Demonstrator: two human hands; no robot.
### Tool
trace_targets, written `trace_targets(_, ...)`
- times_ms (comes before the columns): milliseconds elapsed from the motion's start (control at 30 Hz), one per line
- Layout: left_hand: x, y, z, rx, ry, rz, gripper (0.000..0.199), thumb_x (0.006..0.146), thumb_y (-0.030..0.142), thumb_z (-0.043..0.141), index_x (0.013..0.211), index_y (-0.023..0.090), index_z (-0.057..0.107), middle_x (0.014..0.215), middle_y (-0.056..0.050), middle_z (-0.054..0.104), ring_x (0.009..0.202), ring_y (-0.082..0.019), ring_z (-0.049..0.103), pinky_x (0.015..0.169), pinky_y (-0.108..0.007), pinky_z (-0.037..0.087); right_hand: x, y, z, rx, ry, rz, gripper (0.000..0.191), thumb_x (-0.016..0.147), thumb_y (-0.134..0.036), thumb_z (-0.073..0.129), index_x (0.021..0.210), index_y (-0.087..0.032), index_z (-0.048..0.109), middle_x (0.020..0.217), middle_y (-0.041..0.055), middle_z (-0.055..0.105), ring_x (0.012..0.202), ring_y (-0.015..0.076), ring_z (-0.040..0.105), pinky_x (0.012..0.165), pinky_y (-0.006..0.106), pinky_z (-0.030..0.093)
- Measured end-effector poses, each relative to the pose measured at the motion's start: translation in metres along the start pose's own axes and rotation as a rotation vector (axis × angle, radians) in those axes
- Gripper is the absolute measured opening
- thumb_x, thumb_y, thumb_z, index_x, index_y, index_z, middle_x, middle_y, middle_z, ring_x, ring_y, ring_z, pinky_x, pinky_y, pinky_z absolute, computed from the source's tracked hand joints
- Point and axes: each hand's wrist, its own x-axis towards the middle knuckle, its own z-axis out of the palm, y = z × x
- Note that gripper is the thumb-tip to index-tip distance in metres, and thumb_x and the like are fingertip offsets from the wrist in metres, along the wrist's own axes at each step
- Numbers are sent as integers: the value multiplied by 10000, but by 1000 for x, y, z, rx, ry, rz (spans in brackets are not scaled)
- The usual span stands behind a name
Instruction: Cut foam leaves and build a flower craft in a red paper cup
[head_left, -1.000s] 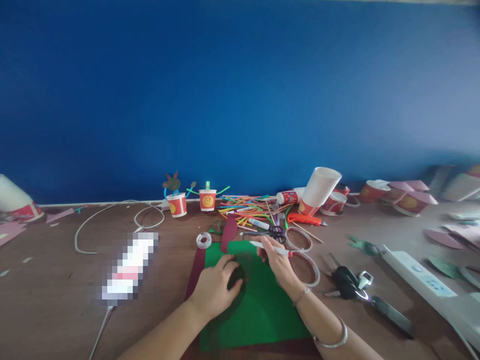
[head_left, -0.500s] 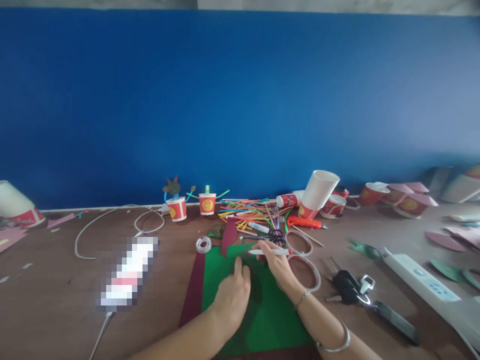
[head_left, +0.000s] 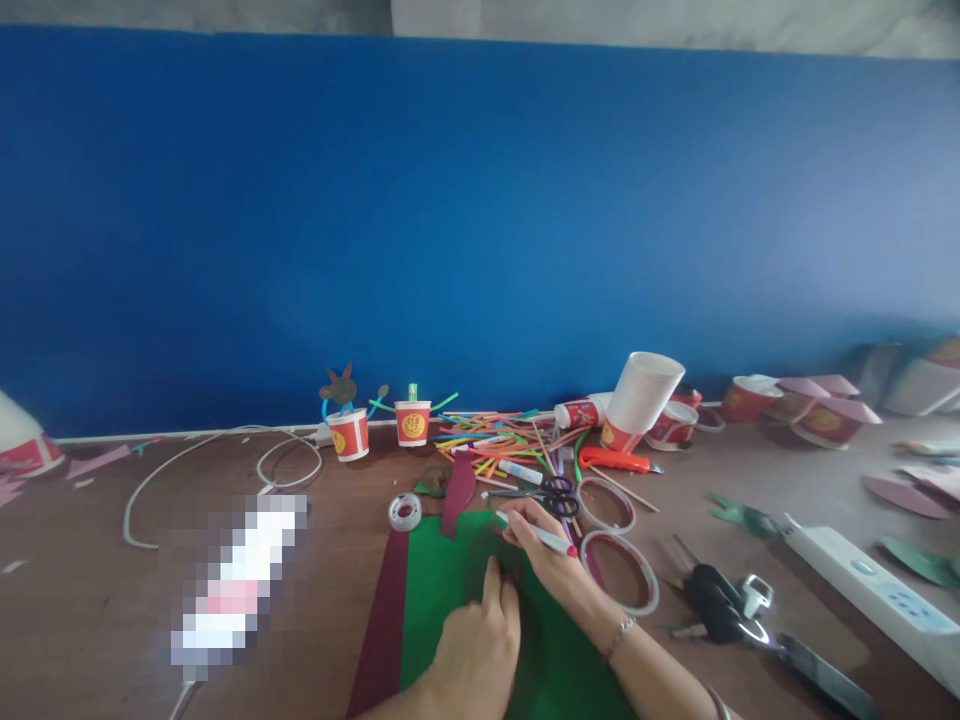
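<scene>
A sheet of green paper (head_left: 431, 600) lies over a dark maroon sheet (head_left: 375, 640) on the brown table. My left hand (head_left: 480, 635) rests on the green paper, its index finger stretched forward and pressed flat, with nothing held. Near the paper's far edge, my right hand (head_left: 544, 550) is closed around a white marker (head_left: 551, 540) with a red end. The marker slants down to the right, and its other end is close to the paper; I cannot tell whether it touches. A maroon paper cutout (head_left: 459, 490) overlaps the far edge of the green sheet.
Scissors (head_left: 555, 492), tape rolls (head_left: 405, 512), and colored sticks (head_left: 495, 440) lie beyond the paper. An orange cutter (head_left: 615, 460) lies before stacked paper cups (head_left: 641, 400). Keys (head_left: 716, 600) and a power strip (head_left: 874, 580) are right; a pixelated bright device (head_left: 240, 580) is left.
The camera view has shifted, so the table things sit lower. My left hand has moved nearer and slightly right. The marker has tilted, its red end now lower, still in my right hand.
</scene>
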Motion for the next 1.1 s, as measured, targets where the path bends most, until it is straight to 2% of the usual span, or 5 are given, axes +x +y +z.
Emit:
trace_targets(200,0,-4,-4,-27,49,95,508,791,66,418,1297,69,384,1345,-260,385,727,-208,677,585,-290,561,0,-7,-3,23,-61,7,326,822,-473,469,873,-173,584,795,32,577,759,162,553,720,275,468)
trace_targets(400,-5,1,-18,-92,17,93,333,827,36,350,1051,126,579,1212,-157,548,744,-191,669,589,-301,563,0,-11,-3,19,-30,16,210,803,-371,513,877,-179,557,718,4,567,712,147,551,679,258,451)
trace_targets(567,-10,12,15,32,108,-114,377,804,51,419,1151,70,564,1073,-242,605,555,-166,647,457,-233,519,1,-6,-3,-12,-4,19,189,773,-356,539,704,-182,514,622,-19,555,567,112,502,528,215,398)
trace_targets(733,-12,19,46,34,263,-119,395,813,96,426,1187,49,545,895,-233,649,501,-165,607,413,-234,474,3,-1,-2,-27,-11,56,252,764,-397,532,629,-191,481,492,-47,489,442,88,424,421,196,328)
trace_targets(1100,0,17,42,58,262,-98,344,812,120,458,1112,2,579,678,-165,642,446,-147,578,393,-203,434,4,-9,1,-32,-13,107,188,751,-357,534,685,-182,521,578,-15,579,484,101,496,411,190,414)
